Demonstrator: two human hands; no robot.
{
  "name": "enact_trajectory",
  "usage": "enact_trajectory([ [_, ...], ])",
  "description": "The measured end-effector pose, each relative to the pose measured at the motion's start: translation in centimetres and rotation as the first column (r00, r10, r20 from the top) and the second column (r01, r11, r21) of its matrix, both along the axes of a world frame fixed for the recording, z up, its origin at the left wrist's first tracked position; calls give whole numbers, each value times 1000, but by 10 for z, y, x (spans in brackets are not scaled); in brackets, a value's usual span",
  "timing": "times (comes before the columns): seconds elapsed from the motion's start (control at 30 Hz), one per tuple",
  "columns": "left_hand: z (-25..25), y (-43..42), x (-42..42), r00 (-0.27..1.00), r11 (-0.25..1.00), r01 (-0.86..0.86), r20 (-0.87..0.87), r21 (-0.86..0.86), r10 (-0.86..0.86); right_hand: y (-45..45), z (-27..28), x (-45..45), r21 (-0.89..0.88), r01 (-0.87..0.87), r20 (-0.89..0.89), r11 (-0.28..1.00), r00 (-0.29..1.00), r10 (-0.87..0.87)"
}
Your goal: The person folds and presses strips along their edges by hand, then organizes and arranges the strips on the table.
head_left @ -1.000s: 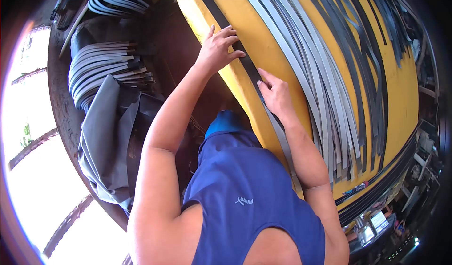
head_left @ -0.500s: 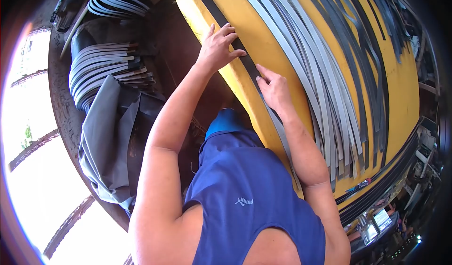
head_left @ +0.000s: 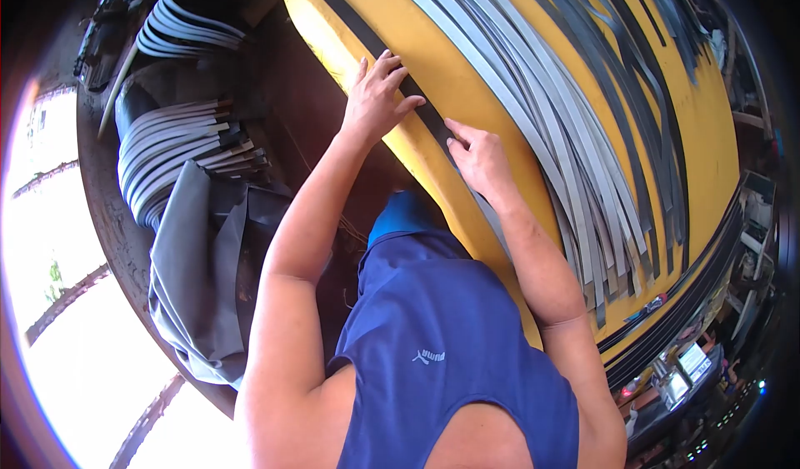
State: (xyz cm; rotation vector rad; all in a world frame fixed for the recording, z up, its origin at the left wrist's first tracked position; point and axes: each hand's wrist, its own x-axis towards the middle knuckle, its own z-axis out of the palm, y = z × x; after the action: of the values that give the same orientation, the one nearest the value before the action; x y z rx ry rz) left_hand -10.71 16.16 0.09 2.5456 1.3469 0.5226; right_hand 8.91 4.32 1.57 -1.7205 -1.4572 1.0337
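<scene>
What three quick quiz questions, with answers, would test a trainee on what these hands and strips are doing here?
1. What colour is the broad surface under the pale strips?
2. True or false: the left hand touches the dark strip.
3. Which lies nearer the right hand?
A) the folded dark sheet
B) the dark strip
C) the bundle of curved strips at far left

Key: 1. Yellow. 2. True. 3. B.
</scene>
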Motion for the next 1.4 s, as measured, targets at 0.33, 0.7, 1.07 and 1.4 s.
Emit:
enact_trajectory([
  [0.33, 10, -5, -9, 814, 843, 473, -238, -257, -529, -6, -6, -1, 33, 47, -39, 998, 998, -45],
  [0.7, 26, 61, 2, 643, 620, 763, 121, -182, -756, -4, 9, 0, -283, 150, -132, 947, 972, -194],
  [1.07, 18, 82, 17, 414, 383, 908, 221, -170, -883, -1, 11, -7, -325, 193, -226, 926, 935, -274],
  [1.4, 5, 86, 13, 450, 413, 893, 325, -181, -832, -1, 16, -12, -334, 321, -31, 886, 936, -351],
])
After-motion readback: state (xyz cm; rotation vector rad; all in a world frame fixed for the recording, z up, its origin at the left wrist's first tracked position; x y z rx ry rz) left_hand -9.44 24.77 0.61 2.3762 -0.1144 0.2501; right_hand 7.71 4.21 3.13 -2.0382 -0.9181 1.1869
